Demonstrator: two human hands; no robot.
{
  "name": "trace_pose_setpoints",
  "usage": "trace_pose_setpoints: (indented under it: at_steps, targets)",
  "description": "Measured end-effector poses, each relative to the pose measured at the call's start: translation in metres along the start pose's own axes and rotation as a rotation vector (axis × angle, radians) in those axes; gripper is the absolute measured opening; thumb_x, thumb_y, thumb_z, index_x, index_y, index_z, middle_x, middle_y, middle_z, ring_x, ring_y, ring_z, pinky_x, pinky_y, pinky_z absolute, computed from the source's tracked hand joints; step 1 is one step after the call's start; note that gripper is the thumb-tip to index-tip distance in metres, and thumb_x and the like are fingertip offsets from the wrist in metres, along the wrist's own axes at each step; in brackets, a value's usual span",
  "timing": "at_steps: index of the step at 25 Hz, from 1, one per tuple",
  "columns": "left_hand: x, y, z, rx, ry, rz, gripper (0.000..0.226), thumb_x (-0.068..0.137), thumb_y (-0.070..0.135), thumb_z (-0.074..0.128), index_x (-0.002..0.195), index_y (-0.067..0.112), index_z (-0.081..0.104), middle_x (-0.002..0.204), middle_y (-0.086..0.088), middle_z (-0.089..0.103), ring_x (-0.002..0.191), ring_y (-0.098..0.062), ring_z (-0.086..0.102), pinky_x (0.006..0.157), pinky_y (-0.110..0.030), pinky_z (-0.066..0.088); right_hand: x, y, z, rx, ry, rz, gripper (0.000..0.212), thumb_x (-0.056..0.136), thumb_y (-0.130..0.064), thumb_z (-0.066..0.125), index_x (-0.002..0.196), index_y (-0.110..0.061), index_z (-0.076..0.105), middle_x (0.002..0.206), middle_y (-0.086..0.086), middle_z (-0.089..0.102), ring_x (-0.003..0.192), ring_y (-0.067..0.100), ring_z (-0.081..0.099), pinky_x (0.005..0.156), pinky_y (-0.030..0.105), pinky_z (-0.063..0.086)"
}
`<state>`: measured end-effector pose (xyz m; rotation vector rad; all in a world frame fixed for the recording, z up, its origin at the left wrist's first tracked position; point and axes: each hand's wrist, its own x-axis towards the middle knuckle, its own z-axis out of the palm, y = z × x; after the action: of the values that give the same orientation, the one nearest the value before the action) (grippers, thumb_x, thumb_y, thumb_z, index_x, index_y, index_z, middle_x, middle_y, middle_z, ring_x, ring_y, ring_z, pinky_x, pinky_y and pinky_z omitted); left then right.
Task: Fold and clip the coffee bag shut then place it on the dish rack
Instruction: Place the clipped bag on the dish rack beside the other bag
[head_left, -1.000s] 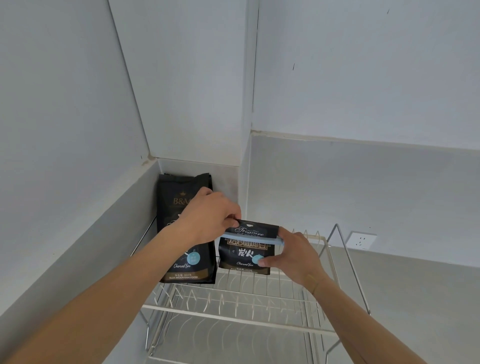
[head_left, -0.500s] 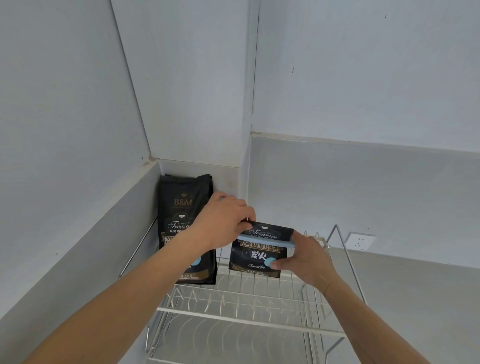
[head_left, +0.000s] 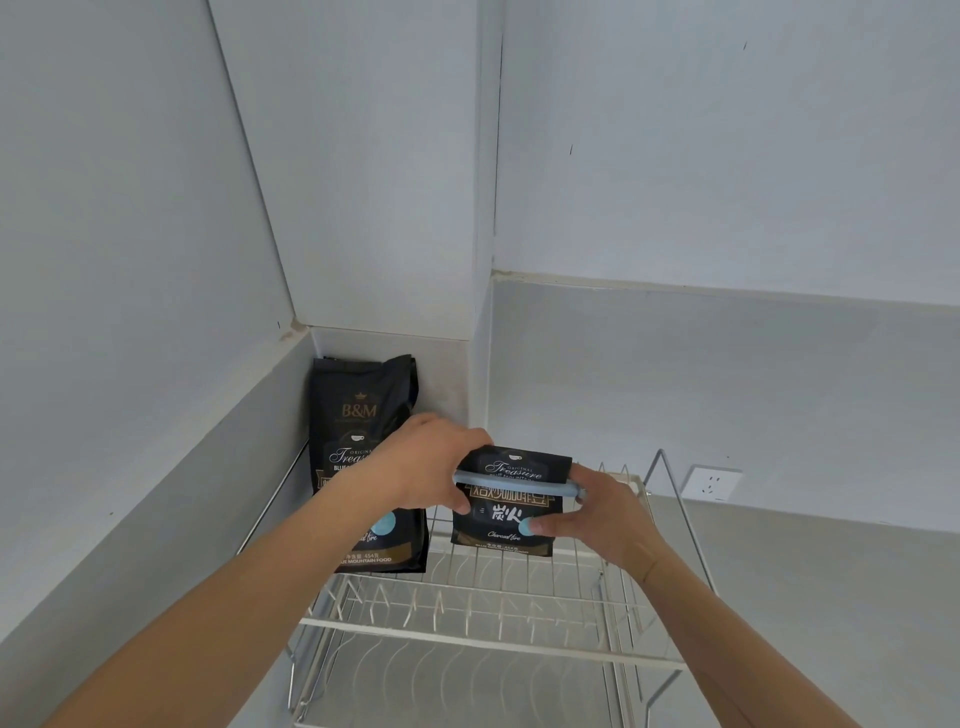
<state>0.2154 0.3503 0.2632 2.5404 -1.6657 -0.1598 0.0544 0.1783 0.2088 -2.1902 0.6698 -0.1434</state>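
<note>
Your left hand (head_left: 423, 465) and right hand (head_left: 605, 512) both have a closed grip on the folded coffee bag (head_left: 506, 501), one at each end, with a light-blue clip (head_left: 514, 480) clamped across the fold. You hold the bag upright at the top tier of the white wire dish rack (head_left: 488, 626); whether its bottom edge touches the wires can't be told. A taller second bag (head_left: 358, 415) stands just to its left in the corner.
</note>
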Motion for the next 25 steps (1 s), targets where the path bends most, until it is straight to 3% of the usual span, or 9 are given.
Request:
trace_pose_setpoints:
  at_steps: [4, 9, 13, 17, 19, 22, 25]
  targets:
    - [0.005, -0.002, 0.0, 0.013, -0.05, -0.026, 0.071, 0.067, 0.044, 0.081, 0.125, 0.034, 0.041, 0.11, 0.007, 0.067, 0.11, -0.025, 0.051, 0.107, -0.045, 0.033, -0.001, 0.004, 0.003, -0.011, 0.007, 0.004, 0.068, 0.061, -0.033, 0.087, 0.119, -0.03, 0.053, 0.109, -0.01, 0.064, 0.098, 0.013, 0.056, 0.08, 0.03, 0.046]
    - [0.006, -0.003, 0.007, 0.004, -0.071, -0.023, 0.07, 0.071, 0.042, 0.078, 0.126, 0.037, 0.035, 0.091, 0.011, 0.056, 0.11, -0.027, 0.051, 0.11, -0.051, 0.031, -0.002, 0.004, 0.003, -0.068, 0.037, -0.018, 0.063, 0.066, -0.034, 0.084, 0.121, -0.029, 0.053, 0.115, -0.006, 0.068, 0.098, 0.014, 0.061, 0.078, 0.029, 0.049]
    - [0.006, -0.01, 0.01, -0.005, -0.026, -0.004, 0.068, 0.073, 0.041, 0.077, 0.125, 0.037, 0.036, 0.099, 0.006, 0.066, 0.106, -0.023, 0.056, 0.116, -0.049, 0.022, -0.003, -0.002, 0.005, -0.146, 0.065, -0.027, 0.065, 0.067, -0.039, 0.082, 0.124, -0.029, 0.052, 0.117, -0.007, 0.069, 0.103, 0.017, 0.063, 0.084, 0.036, 0.055]
    - [0.007, -0.007, 0.017, 0.035, -0.034, -0.001, 0.065, 0.073, 0.037, 0.078, 0.122, 0.032, 0.035, 0.093, 0.003, 0.069, 0.094, -0.02, 0.061, 0.119, -0.047, 0.019, -0.004, 0.004, 0.008, -0.066, 0.056, -0.009, 0.065, 0.067, -0.036, 0.083, 0.124, -0.03, 0.052, 0.115, -0.006, 0.068, 0.098, 0.014, 0.059, 0.075, 0.03, 0.048]
    - [0.005, -0.006, 0.019, 0.014, -0.025, -0.008, 0.066, 0.074, 0.034, 0.078, 0.123, 0.032, 0.034, 0.096, 0.0, 0.07, 0.098, -0.023, 0.061, 0.119, -0.047, 0.02, -0.004, 0.005, 0.007, -0.033, 0.042, -0.004, 0.066, 0.067, -0.034, 0.084, 0.124, -0.03, 0.052, 0.115, -0.006, 0.066, 0.1, 0.015, 0.058, 0.077, 0.031, 0.048]
    - [0.002, -0.006, 0.014, -0.071, -0.038, -0.047, 0.083, 0.075, 0.033, 0.079, 0.137, 0.039, 0.025, 0.115, -0.001, 0.068, 0.113, -0.028, 0.055, 0.112, -0.048, 0.033, -0.004, 0.002, 0.004, 0.015, 0.007, 0.004, 0.069, 0.064, -0.029, 0.087, 0.123, -0.029, 0.051, 0.116, -0.006, 0.064, 0.102, 0.015, 0.056, 0.085, 0.034, 0.048]
    - [0.001, -0.003, 0.011, -0.129, -0.002, -0.044, 0.102, 0.071, 0.033, 0.082, 0.142, 0.05, 0.01, 0.128, 0.002, 0.062, 0.108, -0.023, 0.057, 0.086, -0.04, 0.052, -0.005, 0.002, -0.001, 0.098, 0.02, -0.004, 0.073, 0.063, -0.023, 0.088, 0.123, -0.033, 0.049, 0.111, -0.01, 0.06, 0.104, 0.015, 0.053, 0.091, 0.036, 0.047]
